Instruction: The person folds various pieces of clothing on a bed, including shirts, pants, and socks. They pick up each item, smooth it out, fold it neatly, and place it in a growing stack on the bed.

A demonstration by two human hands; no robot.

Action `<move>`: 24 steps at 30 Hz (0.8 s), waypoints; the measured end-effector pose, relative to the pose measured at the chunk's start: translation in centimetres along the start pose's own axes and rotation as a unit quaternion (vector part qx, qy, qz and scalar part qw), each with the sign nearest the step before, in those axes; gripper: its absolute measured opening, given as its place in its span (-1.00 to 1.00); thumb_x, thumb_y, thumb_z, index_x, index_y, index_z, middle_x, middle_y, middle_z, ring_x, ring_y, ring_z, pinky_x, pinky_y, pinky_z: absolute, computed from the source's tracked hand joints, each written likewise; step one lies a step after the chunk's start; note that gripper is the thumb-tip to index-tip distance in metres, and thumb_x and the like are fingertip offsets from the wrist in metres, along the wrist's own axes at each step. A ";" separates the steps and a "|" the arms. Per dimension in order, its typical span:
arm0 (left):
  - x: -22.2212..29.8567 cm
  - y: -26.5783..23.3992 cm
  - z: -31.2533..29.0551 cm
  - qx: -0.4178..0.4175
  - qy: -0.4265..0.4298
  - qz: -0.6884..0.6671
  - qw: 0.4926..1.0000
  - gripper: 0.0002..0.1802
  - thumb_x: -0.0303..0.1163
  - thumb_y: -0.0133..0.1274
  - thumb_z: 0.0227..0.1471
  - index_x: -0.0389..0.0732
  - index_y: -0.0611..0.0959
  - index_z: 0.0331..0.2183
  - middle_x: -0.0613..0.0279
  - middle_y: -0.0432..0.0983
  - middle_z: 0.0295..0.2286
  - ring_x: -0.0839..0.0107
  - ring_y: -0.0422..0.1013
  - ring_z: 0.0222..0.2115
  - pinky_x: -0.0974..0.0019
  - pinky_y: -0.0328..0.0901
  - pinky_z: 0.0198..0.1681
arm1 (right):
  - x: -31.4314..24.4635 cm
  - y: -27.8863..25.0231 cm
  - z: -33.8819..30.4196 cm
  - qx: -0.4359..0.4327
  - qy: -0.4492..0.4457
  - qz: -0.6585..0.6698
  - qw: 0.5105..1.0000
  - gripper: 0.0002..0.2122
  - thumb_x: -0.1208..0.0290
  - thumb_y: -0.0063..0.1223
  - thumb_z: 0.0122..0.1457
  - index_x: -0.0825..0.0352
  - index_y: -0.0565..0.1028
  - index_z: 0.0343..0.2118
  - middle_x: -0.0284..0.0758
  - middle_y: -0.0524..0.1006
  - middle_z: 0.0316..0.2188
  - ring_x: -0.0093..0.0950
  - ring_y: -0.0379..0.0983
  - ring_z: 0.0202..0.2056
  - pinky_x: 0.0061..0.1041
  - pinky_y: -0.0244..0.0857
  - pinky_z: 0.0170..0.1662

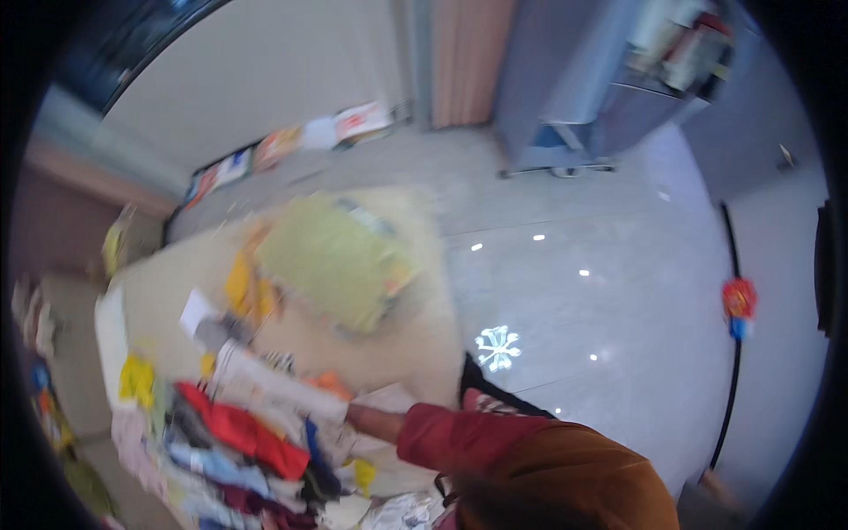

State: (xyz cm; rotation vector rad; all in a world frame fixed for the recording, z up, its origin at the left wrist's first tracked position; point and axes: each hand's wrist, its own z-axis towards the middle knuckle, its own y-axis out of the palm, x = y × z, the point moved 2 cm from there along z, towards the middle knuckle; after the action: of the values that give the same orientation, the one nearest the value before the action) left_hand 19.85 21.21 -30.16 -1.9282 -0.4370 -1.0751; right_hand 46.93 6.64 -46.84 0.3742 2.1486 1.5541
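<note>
A person in a brown covering [592,477] leans in at the lower edge, over the bed's near right side. Their dark red sleeve [468,435] stretches left, and the bare hand [373,422] meets the end of a white garment [283,389]; its fingers are too blurred to make out. My left hand does not show. A smeared skin-coloured shape [714,486] at the lower right may be my right hand; its fingers cannot be made out. Near the reaching hand lie a red garment [247,433], a light blue one [216,466] and a yellow piece [137,380].
The cream-covered bed [389,353] carries a green pillow or folded cloth [331,256] and an orange-yellow cloth [250,287]. Flat packages [283,146] line the far wall. A wheeled stand [561,150] is on the shiny floor [539,291]. A red packet [739,300] is near the right wall.
</note>
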 end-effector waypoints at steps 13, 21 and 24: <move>18.6 3.5 -2.0 -0.094 0.331 0.174 0.923 -0.52 -0.19 0.22 -0.11 -0.43 0.58 -0.27 -0.07 0.55 -0.38 0.21 0.48 -0.36 0.23 0.36 -0.25 | -0.9 7.5 -10.2 0.077 -0.136 0.086 0.984 -0.65 0.45 -0.16 0.21 0.34 0.28 0.06 -0.28 0.37 0.01 -0.44 0.28 0.02 -0.49 0.11 0.11; 21.8 3.3 9.0 -0.263 0.413 0.254 0.834 -0.44 0.04 0.20 -0.19 -0.33 0.66 -0.38 -0.02 0.58 -0.50 0.12 0.51 -0.43 0.24 0.37 -0.30 | 3.3 12.2 -13.8 0.220 -0.306 -0.253 0.891 -0.66 0.48 -0.13 0.19 0.37 0.29 0.05 -0.27 0.38 0.00 -0.47 0.28 0.01 -0.50 0.09 0.11; 23.5 4.8 12.6 -0.450 0.448 0.107 0.765 -0.21 -0.34 0.33 -0.35 -0.40 0.36 -0.05 0.01 0.39 -0.18 0.25 0.34 -0.14 0.23 0.22 -0.05 | 9.1 10.6 -13.1 0.377 -0.342 -0.364 0.780 -0.69 0.40 -0.15 0.21 0.35 0.32 0.00 -0.25 0.42 -0.08 -0.46 0.31 -0.02 -0.49 0.13 0.08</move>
State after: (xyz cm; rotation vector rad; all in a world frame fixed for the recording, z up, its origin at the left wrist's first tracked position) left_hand 42.75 26.39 -16.64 -1.8004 0.9894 -2.0866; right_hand 31.93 3.64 -35.36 0.2371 1.8377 0.0363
